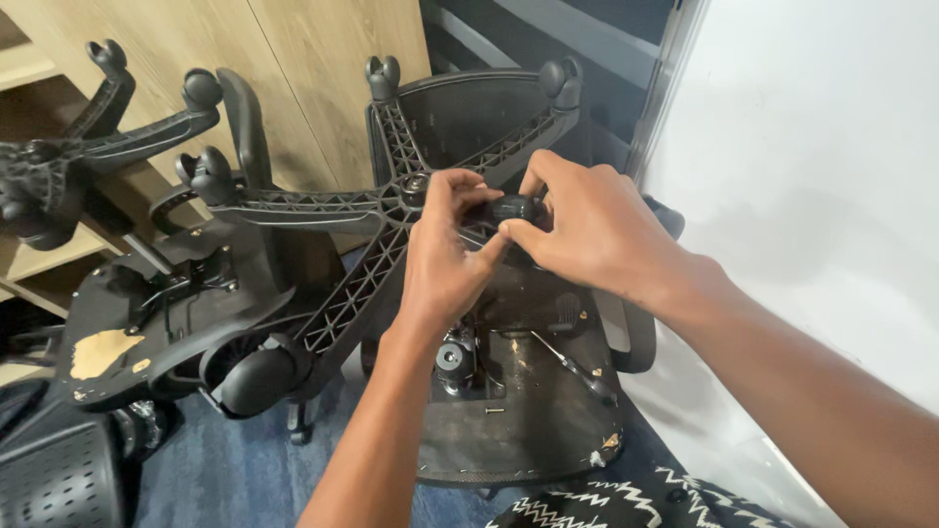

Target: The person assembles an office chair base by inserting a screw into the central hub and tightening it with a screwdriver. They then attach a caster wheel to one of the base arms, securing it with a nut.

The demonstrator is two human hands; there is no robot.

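Note:
An office chair lies upside down in front of me, its black five-star base (377,210) pointing toward the camera with castor wheels at the arm tips. My left hand (445,259) and my right hand (587,230) meet just right of the base's hub. Both pinch a small black cylindrical part (515,207) held between their fingertips. Below the hands shows the underside of the seat (523,411), with its mechanism, a lever and a loose screw.
A second overturned chair (147,313) lies to the left, its base (59,166) against wooden shelving. A large castor (259,376) sits at lower left. A white wall (831,176) runs along the right; blue carpet (245,469) lies below. A patterned fabric (587,504) shows at the bottom.

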